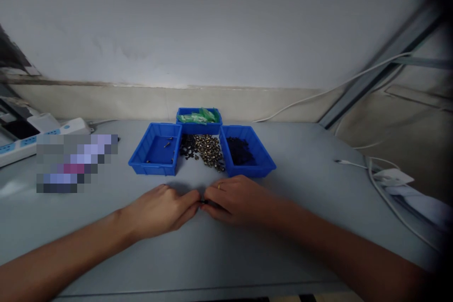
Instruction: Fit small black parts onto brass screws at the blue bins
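My left hand (166, 210) and my right hand (235, 198) meet over the table in front of the blue bins, fingertips nearly touching. Both are closed in a pinch around a small black part (203, 202), mostly covered by the fingers. A ring sits on a finger of my right hand. Just beyond lies a pile of brass-coloured metal fittings (210, 151), with small black pieces (188, 145) at its left. The left blue bin (166, 170) holds a few metal pieces. Many black pieces (240, 151) fill the right blue bin (265, 165).
At the back, a third blue bin (198, 129) contains green plastic packets (200, 116). A white power strip (71, 127) and a pixelated object (76, 165) lie on the left. White cables (382, 207) and a plug (392, 177) are on the right. A wall stands behind the table (106, 264).
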`<move>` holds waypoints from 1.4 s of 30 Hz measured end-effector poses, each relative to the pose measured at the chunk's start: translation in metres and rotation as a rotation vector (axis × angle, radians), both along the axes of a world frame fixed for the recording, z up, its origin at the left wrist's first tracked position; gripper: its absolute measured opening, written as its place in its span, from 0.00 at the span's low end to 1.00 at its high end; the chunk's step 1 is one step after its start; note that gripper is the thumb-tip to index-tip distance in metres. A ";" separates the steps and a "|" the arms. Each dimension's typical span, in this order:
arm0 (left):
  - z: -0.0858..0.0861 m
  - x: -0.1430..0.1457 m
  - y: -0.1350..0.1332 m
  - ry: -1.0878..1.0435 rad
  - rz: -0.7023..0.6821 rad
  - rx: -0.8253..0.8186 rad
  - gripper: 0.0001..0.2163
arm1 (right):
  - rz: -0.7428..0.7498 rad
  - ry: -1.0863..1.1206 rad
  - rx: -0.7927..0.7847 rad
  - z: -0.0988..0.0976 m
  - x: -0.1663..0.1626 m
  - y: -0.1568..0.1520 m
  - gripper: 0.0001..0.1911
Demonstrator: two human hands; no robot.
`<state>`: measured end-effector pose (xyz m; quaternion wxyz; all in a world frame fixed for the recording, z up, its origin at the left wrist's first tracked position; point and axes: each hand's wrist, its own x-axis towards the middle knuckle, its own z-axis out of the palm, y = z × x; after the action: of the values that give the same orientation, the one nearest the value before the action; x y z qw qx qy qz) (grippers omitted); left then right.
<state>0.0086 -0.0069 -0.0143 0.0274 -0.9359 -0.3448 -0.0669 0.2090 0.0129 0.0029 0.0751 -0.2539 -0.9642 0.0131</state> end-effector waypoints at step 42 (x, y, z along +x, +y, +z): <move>0.009 0.001 0.006 -0.245 -0.148 -0.036 0.11 | 0.051 -0.104 0.153 -0.017 0.002 0.006 0.12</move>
<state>0.0098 -0.0012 -0.0056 -0.0366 -0.9440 -0.2765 -0.1762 0.2115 0.0186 -0.0138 0.0440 -0.2231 -0.9711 -0.0718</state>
